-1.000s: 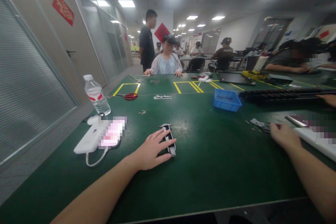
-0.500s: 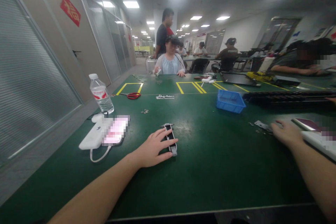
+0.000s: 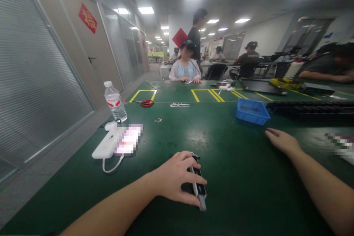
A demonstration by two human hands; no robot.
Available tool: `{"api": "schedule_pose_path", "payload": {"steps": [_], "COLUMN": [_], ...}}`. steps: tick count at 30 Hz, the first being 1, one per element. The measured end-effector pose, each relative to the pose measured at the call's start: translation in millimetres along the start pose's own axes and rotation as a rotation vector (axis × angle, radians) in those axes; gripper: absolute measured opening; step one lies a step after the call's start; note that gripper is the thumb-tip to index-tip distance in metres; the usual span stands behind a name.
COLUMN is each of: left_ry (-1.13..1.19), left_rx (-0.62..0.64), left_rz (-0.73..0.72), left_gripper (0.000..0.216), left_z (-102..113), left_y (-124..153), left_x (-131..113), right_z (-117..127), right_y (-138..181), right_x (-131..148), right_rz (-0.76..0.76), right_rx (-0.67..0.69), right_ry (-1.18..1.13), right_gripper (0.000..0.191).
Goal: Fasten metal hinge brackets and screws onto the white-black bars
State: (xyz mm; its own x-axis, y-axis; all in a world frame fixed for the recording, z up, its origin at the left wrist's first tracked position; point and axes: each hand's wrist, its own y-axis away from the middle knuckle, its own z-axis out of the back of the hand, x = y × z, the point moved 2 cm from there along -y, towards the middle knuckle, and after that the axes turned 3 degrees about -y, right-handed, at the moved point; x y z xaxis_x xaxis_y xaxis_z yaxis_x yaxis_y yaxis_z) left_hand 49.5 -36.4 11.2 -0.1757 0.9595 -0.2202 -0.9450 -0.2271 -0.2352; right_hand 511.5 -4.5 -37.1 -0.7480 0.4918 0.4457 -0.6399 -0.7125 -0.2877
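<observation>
Black-grey device (image 3: pixel 202 191) sits in L hand's (image 3: pixel 175 177) clasp, near centre; R hand (image 3: pixel 283 142) is well apart, nr blue tray (image 3: pixel 252 117) at right, grip unclear.

Slim black-and-silver object (image 3: pixel 201 190), lengthwise, seemingly resting on the green table (image 3: pixel 243 180)

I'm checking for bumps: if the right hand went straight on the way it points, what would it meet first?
The right hand would probably meet the blue plastic bin first, though depth is unclear.
</observation>
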Motion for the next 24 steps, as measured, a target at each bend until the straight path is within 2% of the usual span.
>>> {"api": "schedule_pose_path", "payload": {"steps": [2,6,12,17,19,21,24], "left_ry": [0.0,-0.006,-0.027,-0.023,-0.018,-0.019,-0.025], "left_rx": [0.002,0.007,0.013,-0.013,-0.023,-0.025,-0.016], "left_rz": [-0.001,0.0,0.004,-0.005,-0.014,-0.02,-0.019], "left_gripper": [0.049,0.048,0.047,0.047,0.047,0.047,0.048], "left_z": [0.1,0.8,0.8,0.1,-0.8,-1.3,-0.5], "left_y": [0.2,1.8,1.3,0.7,1.3,2.4,4.1], "left_x": [-0.7,-0.1,-1.3,-1.2,-0.2,1.1,2.3], "right_z": [-11.6,-33.1,-68.3,-84.6,-87.7,-89.5,-86.0], "right_y": [9.9,37.4,97.0,148.8,159.3,159.3,139.3], "right_x": [20.3,76.6,189.1,274.1,293.0,298.9,281.1], "right_rz": [0.024,0.128,0.418,0.611,0.637,0.621,0.524], "right_rx": [0.103,0.179,0.297,0.421,0.466,0.485,0.437], "right_ry": [-0.027,-0.113,-0.304,-0.509,-0.581,-0.643,-0.707], "right_gripper": [0.03,0.036,0.03,0.029,0.028,0.027,0.033]}}
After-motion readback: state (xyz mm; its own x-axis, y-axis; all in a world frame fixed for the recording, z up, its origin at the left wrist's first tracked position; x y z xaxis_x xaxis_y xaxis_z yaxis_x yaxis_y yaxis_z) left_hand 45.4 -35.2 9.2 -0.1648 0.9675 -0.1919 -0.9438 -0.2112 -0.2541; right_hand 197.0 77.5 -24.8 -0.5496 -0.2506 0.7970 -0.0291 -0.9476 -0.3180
